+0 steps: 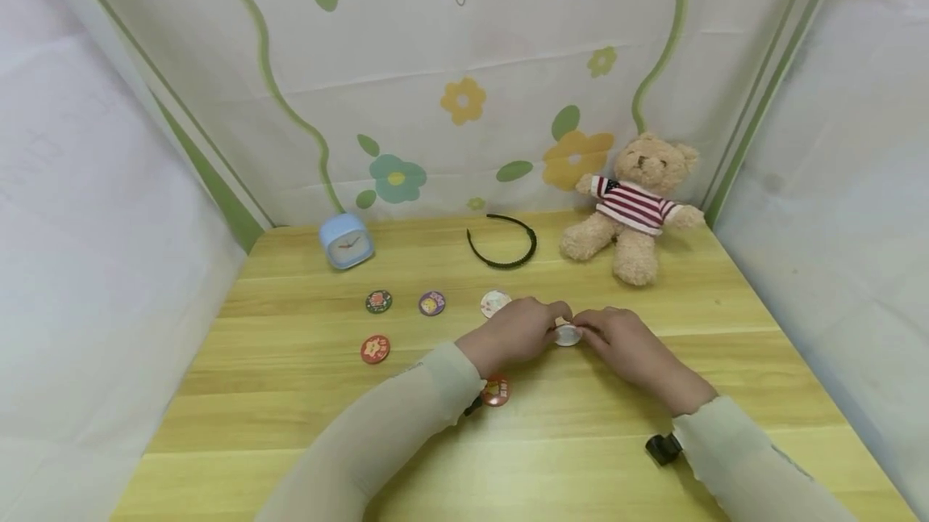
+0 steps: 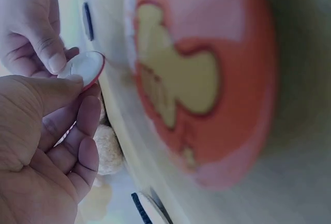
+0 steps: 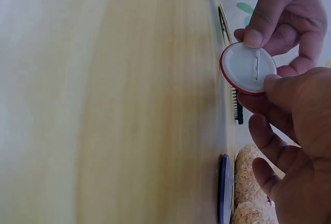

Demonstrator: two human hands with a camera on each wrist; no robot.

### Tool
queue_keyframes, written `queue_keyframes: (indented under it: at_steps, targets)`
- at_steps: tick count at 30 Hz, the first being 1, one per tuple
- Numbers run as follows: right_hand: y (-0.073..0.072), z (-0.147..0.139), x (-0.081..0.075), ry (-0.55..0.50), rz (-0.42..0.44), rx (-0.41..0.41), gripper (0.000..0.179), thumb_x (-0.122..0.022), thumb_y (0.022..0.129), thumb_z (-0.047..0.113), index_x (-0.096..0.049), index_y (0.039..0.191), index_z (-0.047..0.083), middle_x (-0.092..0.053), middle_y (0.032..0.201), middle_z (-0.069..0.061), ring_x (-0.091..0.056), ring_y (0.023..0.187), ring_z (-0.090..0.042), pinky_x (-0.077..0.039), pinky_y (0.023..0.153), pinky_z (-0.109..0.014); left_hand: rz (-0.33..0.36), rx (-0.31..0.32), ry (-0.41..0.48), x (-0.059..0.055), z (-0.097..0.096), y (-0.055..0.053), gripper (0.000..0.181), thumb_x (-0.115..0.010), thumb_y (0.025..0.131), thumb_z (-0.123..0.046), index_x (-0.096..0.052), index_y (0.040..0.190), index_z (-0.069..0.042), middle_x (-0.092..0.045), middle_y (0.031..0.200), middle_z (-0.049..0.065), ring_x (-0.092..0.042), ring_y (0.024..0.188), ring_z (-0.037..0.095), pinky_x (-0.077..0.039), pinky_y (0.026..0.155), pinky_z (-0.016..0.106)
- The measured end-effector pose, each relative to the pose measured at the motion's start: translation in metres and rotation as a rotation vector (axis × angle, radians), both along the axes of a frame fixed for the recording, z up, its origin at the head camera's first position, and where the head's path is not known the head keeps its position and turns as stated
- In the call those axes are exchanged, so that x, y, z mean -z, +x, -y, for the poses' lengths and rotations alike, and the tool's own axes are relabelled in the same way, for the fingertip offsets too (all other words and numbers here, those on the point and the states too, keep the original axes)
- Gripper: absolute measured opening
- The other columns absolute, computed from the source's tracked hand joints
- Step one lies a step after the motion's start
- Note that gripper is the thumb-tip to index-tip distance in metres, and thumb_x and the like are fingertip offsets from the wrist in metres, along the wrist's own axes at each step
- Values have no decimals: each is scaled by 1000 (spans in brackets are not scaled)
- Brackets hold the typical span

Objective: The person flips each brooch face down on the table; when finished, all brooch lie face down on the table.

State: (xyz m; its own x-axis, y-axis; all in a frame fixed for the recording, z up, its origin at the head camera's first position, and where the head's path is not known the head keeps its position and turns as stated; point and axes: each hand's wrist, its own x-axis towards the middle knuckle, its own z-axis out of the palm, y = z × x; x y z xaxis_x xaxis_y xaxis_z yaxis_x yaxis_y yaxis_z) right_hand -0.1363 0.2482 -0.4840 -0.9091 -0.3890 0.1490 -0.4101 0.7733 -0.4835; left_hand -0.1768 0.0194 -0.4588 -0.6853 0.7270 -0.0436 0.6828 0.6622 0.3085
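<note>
White-backed badge (image 1: 568, 335): held between both hands, just above the desk (image 1: 305, 433), right of centre in the head view. Back face shows, red rim, pin (image 3: 257, 64) lying across the back. Front design hidden.
Left hand (image 1: 517, 334): grip closed down to a pinch on the badge, thumb on the white back near the pin, fingers behind the rim. Spare fingers loosely curled.
Right hand (image 1: 630, 346): same style of grip, pinching the opposite edge between thumb and finger. Other fingers bent, clear of the badge.
Pale badge (image 1: 494, 302): on desk, just beside the left hand.
Red badge (image 1: 497, 392): on desk by the left cuff, partly covered in the head view; fills much of the left wrist view, blurred.
Left-side badges: green one (image 1: 378, 301) and purple one (image 1: 431, 302) roughly in line with the pale one; red flower one (image 1: 375, 348) in front of the green.
Headband (image 1: 508, 265): black, on desk beyond the hands.
Clock (image 1: 347, 242): light blue, back left of desk.
Teddy bear (image 1: 628, 203): striped top, seated back right, against the floral cloth (image 1: 392, 46).
</note>
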Motion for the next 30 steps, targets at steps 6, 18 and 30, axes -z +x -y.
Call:
queue_keyframes:
  at_steps: [6,18,30]
  targets:
    - [-1,1,3,2,7,19,13,-79,101,12,-73,109,21,-76,100,6,-74,96,-15,-62,84,-43,12,-3,-17,6,-1,1,25,-75,106,-33,-64,126,-25,-67,81,-9,-57,69,9,-47,64,24]
    - [-2,-8,1,7,139,-13,23,-86,95,18,-81,118,19,-79,116,3,-72,115,-26,-58,100,-55,6,24,-34,12,-8,-3,23,-81,101,-34,-78,119,-20,-76,103,-10,-64,88,4,-53,82,23]
    - [-5,-13,6,67,86,-89,15,-82,99,17,-83,114,17,-77,119,2,-72,115,-28,-59,99,-55,59,36,7,8,3,-8,23,-76,105,-27,-80,126,-20,-79,123,-6,-71,114,11,-56,103,27]
